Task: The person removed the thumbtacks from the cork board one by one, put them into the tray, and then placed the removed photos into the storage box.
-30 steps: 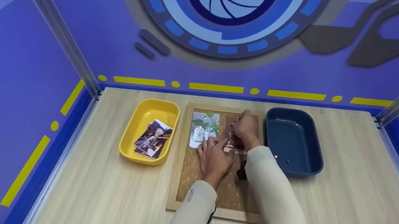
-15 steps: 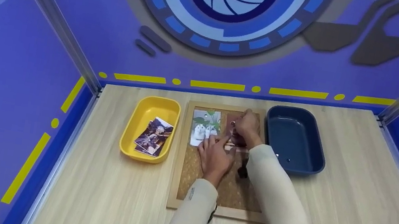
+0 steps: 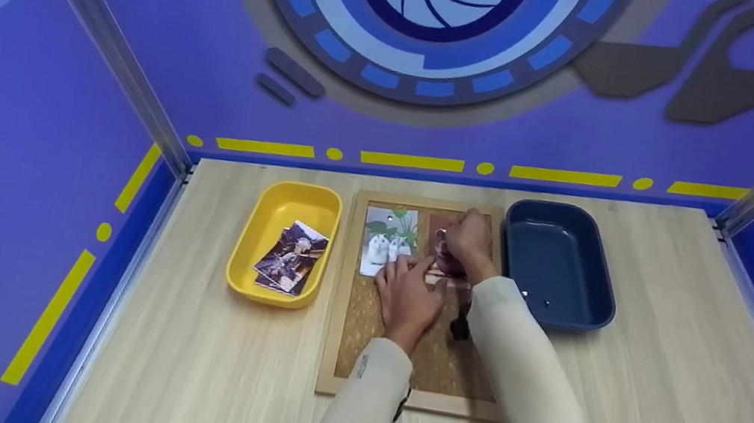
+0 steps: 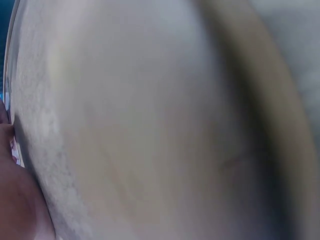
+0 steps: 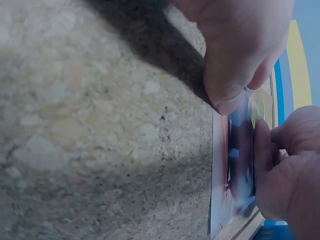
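Note:
A brown photo (image 3: 439, 223) lies on the upper right of a framed corkboard (image 3: 375, 340). My right hand (image 3: 469, 241) is over it, fingers curled at a small shiny pushpin (image 3: 441, 234) near the photo's upper part. In the right wrist view, that right hand (image 5: 295, 170) reaches across the photo (image 5: 220, 170). My left hand (image 3: 408, 300) rests on the board with fingers spread, its thumb (image 5: 227, 97) on the photo's lower edge. Beside it, a photo of two white hamsters (image 3: 389, 240) has a pin at its top. The left wrist view is mostly blurred.
At the board's left stands a yellow tray (image 3: 238, 273) with several photos (image 3: 292, 259) in it. A dark blue tray (image 3: 558, 263) at the right holds small shiny pins (image 3: 546, 303). Blue-purple walls (image 3: 140, 83) enclose the wooden table (image 3: 186, 363) at the back and sides.
Both hands keep almost the same places on the photo and board. The head view has shifted slightly.

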`<state>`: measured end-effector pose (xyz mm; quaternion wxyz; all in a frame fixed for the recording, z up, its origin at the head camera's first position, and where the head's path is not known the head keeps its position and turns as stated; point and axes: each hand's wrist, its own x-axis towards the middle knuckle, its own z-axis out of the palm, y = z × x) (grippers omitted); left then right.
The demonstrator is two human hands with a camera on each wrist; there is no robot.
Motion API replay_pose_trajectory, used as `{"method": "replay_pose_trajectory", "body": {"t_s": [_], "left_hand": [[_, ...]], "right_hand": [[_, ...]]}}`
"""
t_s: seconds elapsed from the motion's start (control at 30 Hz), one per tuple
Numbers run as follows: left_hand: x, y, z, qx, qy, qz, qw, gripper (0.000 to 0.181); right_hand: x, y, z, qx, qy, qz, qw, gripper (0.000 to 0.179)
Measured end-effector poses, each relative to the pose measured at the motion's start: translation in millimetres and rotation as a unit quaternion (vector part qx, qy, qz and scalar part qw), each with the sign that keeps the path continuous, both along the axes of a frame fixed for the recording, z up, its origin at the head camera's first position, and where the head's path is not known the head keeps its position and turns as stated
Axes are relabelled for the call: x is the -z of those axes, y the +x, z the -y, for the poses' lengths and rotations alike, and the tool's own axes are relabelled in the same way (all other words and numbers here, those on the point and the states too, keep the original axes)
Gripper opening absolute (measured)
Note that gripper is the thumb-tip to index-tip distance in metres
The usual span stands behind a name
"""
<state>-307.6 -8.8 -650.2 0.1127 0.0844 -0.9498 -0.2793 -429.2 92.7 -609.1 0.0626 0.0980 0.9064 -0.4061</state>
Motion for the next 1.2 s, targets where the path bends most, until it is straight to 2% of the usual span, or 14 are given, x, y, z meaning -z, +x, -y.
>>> {"method": "replay_pose_trajectory", "body": {"t_s": [0.37, 0.63, 1.0, 1.2], "left_hand": [[-2.0, 0.5, -2.2, 0.003, 0.008, 0.019, 0.9998, 0.046], [-1.1, 0.2, -1.3, 0.003, 0.007, 0.004, 1.0, 0.045], [-1.6, 0.2, -0.6, 0.0, 0.001, 0.026, 0.9997, 0.047], [-1.7, 0.7, -1.1, 0.002, 0.004, 0.016, 0.9999, 0.047]], "right_hand": [[1.1, 1.0, -2.7, -0.005, 0.003, -0.014, 0.9999, 0.019], [1.7, 2.9, -3.9, -0.007, -0.002, -0.026, 0.9996, 0.019], [4.2, 7.6, -4.8, -0.007, -0.064, -0.021, 0.9977, 0.018], [7.0, 7.9, -7.5, -0.006, -0.089, -0.022, 0.9957, 0.014]]}}
